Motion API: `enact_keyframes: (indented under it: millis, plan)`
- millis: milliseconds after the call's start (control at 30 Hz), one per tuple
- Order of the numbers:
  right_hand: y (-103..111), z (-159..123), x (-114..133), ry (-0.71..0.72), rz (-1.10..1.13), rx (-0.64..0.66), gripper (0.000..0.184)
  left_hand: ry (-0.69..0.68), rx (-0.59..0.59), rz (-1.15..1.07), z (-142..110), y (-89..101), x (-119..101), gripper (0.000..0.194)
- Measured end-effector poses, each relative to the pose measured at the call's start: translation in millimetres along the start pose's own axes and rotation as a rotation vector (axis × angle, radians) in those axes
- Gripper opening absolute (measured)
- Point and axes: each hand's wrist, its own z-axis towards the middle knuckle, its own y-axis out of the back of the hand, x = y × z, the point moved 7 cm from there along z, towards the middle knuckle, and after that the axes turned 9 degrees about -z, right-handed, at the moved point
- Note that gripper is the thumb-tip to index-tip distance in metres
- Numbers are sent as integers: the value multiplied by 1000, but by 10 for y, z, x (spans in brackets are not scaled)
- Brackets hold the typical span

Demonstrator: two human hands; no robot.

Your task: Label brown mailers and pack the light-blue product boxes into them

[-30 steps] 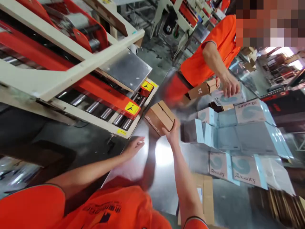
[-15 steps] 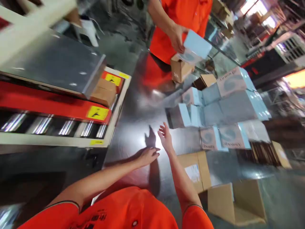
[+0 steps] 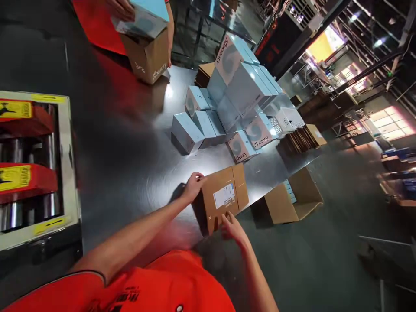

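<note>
A brown cardboard box (image 3: 212,180) with a white label and dark print lies before me at the table's near edge. The fingers of my left hand (image 3: 194,187) are closed on its far left corner. At the near edge of the same box, my right hand (image 3: 234,229) has its fingertips over the rim; its thumb is blurred. A dark patch along the box's left side could be its wall or a shadow. Just beyond it stand pale blue and white cartons (image 3: 242,146) printed "sbeauty".
Many more pale cartons (image 3: 248,86) are stacked on the metal table (image 3: 143,169). An open cardboard box (image 3: 281,206) sits low at the right. Flat cardboard (image 3: 297,138) stands beyond. A roller conveyor (image 3: 73,173) runs at left. A co-worker's hand (image 3: 121,9) holds a carton over a brown box (image 3: 149,58).
My view has swung to the right. Both hands were free over the bare table; now they have come to the labelled cardboard box. The co-worker's carton has come down to the brown box.
</note>
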Motion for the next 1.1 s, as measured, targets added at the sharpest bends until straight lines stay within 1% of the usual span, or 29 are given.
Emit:
enact_keyframes:
  millis: [33, 67, 100, 133, 167, 200, 267, 300, 367, 400, 467, 500, 567, 600, 633, 667, 700, 733, 767, 800, 833, 867, 900, 933, 967, 1000, 1033, 1067, 1100]
  plan:
    - [113, 116, 131, 3, -11, -20, 70, 8, -55, -173, -104, 175, -96, 34]
    - [264, 254, 280, -10, -29, -69, 76, 0, -85, -315, -233, 347, -207, 33]
    - [454, 395, 487, 32, 2, -177, 84, -20, -82, -401, -383, 502, -330, 32]
    - [605, 523, 720, 99, 94, -259, 89, -32, -61, -445, -549, 635, -444, 30]
    - [657, 644, 965, 170, 220, -240, 88, -41, -33, -463, -724, 746, -542, 29]
    - [650, 729, 1224, 255, 342, -192, 86, -51, -8, -462, -899, 836, -622, 30]
    - [477, 765, 1709, 397, 515, -28, 87, -99, 1, -397, -1216, 985, -732, 37]
    - [362, 717, 1902, 446, 556, 31, 90, -136, -18, -348, -1344, 1055, -768, 39]
    - [163, 537, 2140, 496, 591, 60, 98, -199, -112, -283, -1523, 1223, -807, 34]
    - [88, 421, 2196, 511, 601, 56, 100, -218, -183, -284, -1576, 1330, -814, 30]
    - [-36, 160, 2235, 561, 614, 83, 97, -231, -382, -326, -1629, 1598, -808, 25]
    - [-110, 20, 2243, 606, 602, 135, 96, -237, -507, -332, -1648, 1751, -804, 24]
    - [-326, -268, 2253, 724, 520, 327, 99, -286, -745, -264, -1701, 2036, -829, 26]
    - [-455, -394, 2246, 776, 461, 425, 103, -326, -811, -192, -1726, 2137, -859, 28]
    - [-574, -479, 2226, 806, 400, 478, 109, -370, -814, -99, -1740, 2199, -895, 31]
    - [-670, -509, 2201, 812, 347, 473, 115, -411, -745, 10, -1740, 2213, -928, 34]
    - [-738, -489, 2177, 801, 311, 417, 120, -439, -615, 127, -1737, 2181, -945, 37]
    - [-780, -440, 2159, 785, 295, 335, 121, -445, -453, 245, -1744, 2116, -932, 39]
    - [-806, -382, 2150, 781, 289, 254, 118, -429, -303, 349, -1772, 2046, -891, 41]
    - [-827, -334, 2152, 797, 293, 196, 110, -402, -192, 430, -1811, 1996, -837, 40]
    - [-844, -303, 2160, 833, 304, 168, 97, -372, -139, 480, -1846, 1980, -790, 39]
    - [-848, -292, 2166, 882, 320, 157, 80, -341, -148, 502, -1861, 1999, -758, 37]
    - [-838, -299, 2163, 935, 335, 156, 61, -309, -215, 496, -1852, 2053, -743, 39]
    - [-814, -323, 2147, 989, 345, 163, 44, -275, -316, 470, -1821, 2126, -738, 46]
    - [-783, -358, 2117, 1035, 352, 181, 32, -234, -428, 430, -1773, 2204, -735, 56]
    - [-751, -392, 2074, 1066, 356, 211, 26, -178, -533, 378, -1716, 2278, -724, 67]
    - [-726, -415, 2021, 1072, 363, 256, 23, -110, -592, 308, -1649, 2324, -697, 75]
    - [-713, -417, 1961, 1046, 383, 311, 23, -34, -585, 221, -1576, 2328, -656, 79]
    - [-709, -392, 1896, 984, 428, 360, 24, 40, -518, 126, -1515, 2290, -606, 79]
